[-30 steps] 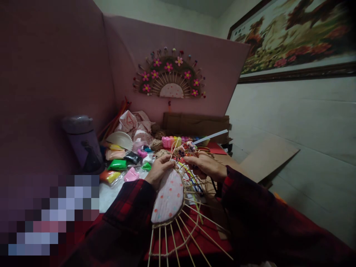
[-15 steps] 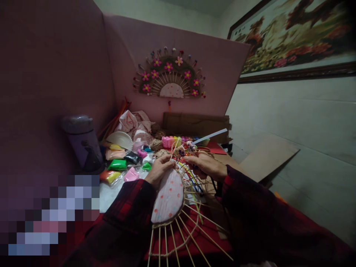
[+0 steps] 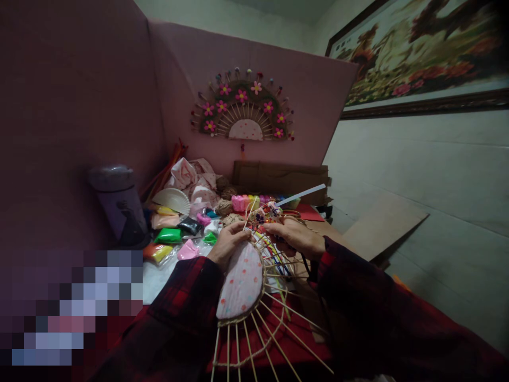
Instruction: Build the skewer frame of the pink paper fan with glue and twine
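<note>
My left hand (image 3: 229,242) is closed at the upper end of an unfinished fan (image 3: 240,281), with its fingertips pinching near the twine and stick there. The fan has a half-round base covered in pale dotted cloth, thin wooden sticks spreading from it and twine (image 3: 274,335) running across them. A loose twine end stands up by the left fingertips. My right hand (image 3: 298,236) is wrapped round a flower-patterned glue gun (image 3: 267,213), partly hidden by the hand. From it a whitish glue stick (image 3: 302,195) points up and right. The gun's tip is close to my left fingertips; contact is unclear.
Several bags of coloured clay (image 3: 167,235), a paper plate (image 3: 173,200) and twine balls (image 3: 223,206) lie to the left and behind. A lidded cup (image 3: 121,207) stands far left. A finished flowered fan (image 3: 241,96) hangs on the pink board. Cardboard (image 3: 278,178) leans behind.
</note>
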`<state>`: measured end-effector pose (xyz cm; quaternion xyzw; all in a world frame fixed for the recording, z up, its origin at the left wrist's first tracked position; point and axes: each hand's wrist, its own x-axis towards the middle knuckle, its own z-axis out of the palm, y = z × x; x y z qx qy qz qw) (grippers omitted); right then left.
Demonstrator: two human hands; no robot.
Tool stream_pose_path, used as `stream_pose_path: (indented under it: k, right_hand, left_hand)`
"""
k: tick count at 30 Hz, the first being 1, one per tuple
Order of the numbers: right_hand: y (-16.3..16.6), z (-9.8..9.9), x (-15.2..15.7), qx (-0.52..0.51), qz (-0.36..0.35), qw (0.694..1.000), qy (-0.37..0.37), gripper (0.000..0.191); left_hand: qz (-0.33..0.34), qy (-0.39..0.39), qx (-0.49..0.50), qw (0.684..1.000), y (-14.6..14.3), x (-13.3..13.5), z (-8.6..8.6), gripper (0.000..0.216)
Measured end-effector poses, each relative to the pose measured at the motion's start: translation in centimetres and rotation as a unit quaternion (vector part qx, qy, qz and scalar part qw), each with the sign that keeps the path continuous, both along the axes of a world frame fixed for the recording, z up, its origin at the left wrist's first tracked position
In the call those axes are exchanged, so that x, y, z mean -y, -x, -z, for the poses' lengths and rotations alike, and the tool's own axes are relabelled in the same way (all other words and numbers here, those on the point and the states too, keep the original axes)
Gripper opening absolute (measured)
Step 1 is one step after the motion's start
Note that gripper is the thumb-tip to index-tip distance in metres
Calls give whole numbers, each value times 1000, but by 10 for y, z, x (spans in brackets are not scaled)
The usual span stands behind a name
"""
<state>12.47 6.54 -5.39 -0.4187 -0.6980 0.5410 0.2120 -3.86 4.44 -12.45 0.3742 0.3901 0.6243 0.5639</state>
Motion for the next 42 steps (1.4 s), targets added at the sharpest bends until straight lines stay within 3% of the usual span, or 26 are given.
stream_pose_path:
  k: [13, 26, 37, 42]
  right_hand:
    - [-2, 2, -1, -39, 4, 998, 41, 26]
    - [-10, 7, -8, -142, -4, 975, 170, 22]
    - [-16, 1, -4, -175, 14, 972, 157, 20]
    - [-37, -9, 0, -248, 40, 963, 98, 22]
  left_hand:
    - [-8, 6, -6, 1000, -1, 2, -2, 35]
    - [5, 4, 9, 1000, -1, 3, -4, 39]
    - [1, 6, 10, 1000, -1, 2, -2, 35]
    - [-10, 12, -5, 1000, -1, 1, -1, 33]
